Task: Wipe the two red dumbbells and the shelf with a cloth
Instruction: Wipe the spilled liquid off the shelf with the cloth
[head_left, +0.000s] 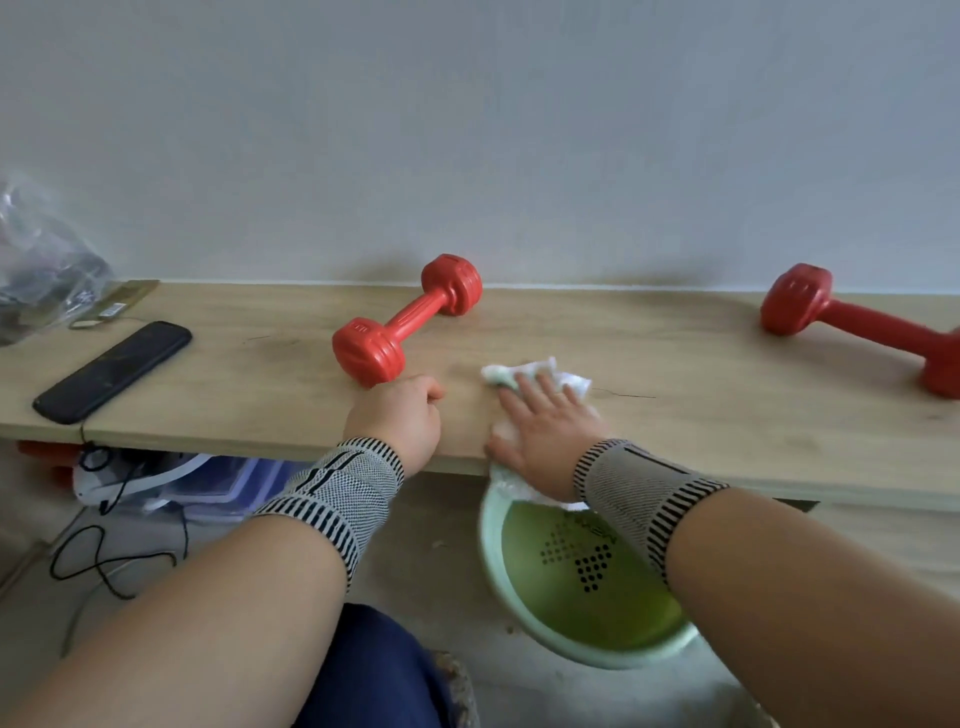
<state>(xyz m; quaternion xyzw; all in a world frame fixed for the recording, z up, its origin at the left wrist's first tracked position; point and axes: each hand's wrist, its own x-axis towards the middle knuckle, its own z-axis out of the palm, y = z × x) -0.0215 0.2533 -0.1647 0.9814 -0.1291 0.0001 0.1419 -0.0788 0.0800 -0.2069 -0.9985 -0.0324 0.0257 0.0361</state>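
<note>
A long wooden shelf (727, 415) runs left to right against a pale wall. Below its near edge, right of centre, a pale green basin (519, 613) sits on the floor, with a darker green inside and a dotted pattern on its bottom. One red dumbbell (406, 322) lies on the shelf at the centre, angled from the near left to the far right; the second red dumbbell (862, 330) lies far to the right, partly cut off by the frame edge. A black phone (111, 371) lies on the left part of the shelf, with a clear plastic bag (41, 260) beyond it at the far left. The white cloth (540, 376) lies on the shelf near its near edge, just right of the central dumbbell. The right hand (545, 431) presses flat on the cloth, fingers straight and spread. The left hand (400, 415) rests on the shelf just near of the central dumbbell's near end, fingers curled into a loose fist that holds nothing. Both wrists wear striped knit bands.
</note>
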